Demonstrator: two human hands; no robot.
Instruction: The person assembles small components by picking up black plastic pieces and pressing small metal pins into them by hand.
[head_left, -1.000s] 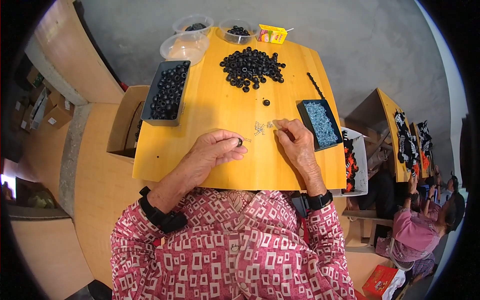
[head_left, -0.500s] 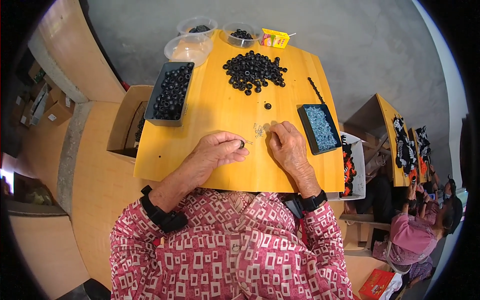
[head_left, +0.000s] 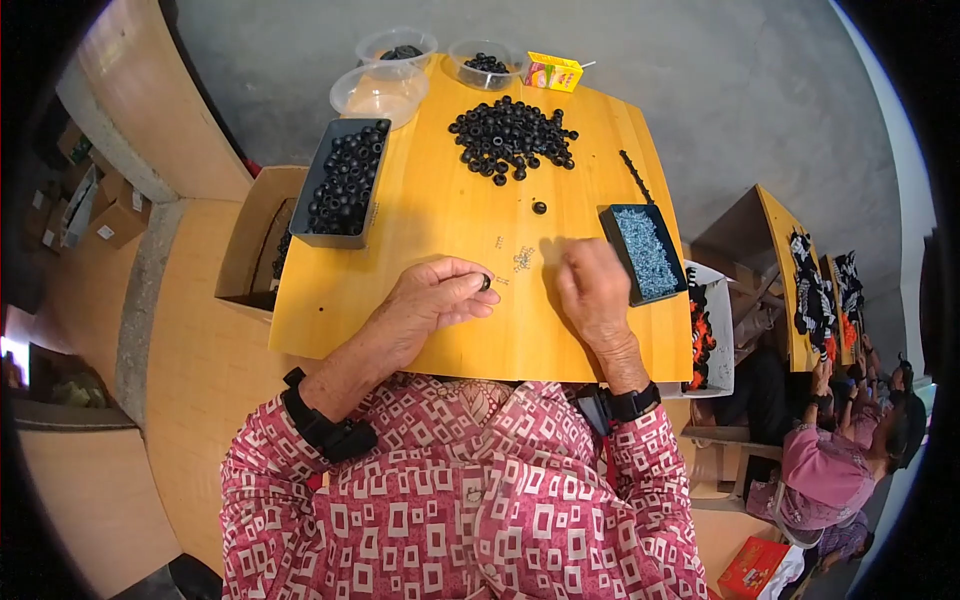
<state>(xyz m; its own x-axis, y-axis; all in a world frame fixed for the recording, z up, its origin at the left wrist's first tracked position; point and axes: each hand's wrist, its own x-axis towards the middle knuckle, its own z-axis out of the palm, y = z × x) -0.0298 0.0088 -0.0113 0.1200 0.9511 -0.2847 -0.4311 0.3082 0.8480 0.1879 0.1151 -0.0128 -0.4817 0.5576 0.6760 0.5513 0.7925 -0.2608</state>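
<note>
Grey wall (head_left: 650,60) stands behind our yellow table (head_left: 420,185), which has a big heap of black pieces (head_left: 512,135) on it. On our side of the heap, our left hand (head_left: 430,300) pinches a round black piece (head_left: 486,283) between thumb and finger, same as a second ago. Our right hand (head_left: 596,290) has moved: it was down by a small pile of tiny bits (head_left: 523,259), below the heap, and now it is next to the dark tray (head_left: 658,298), to the right of the heap and closer to us. Its fingers look curled but blurry, so we can't tell if they hold anything. That leaves no hand on the pile. A few loose bits (head_left: 499,242) now lie apart from it, a little nearer the heap.
</note>
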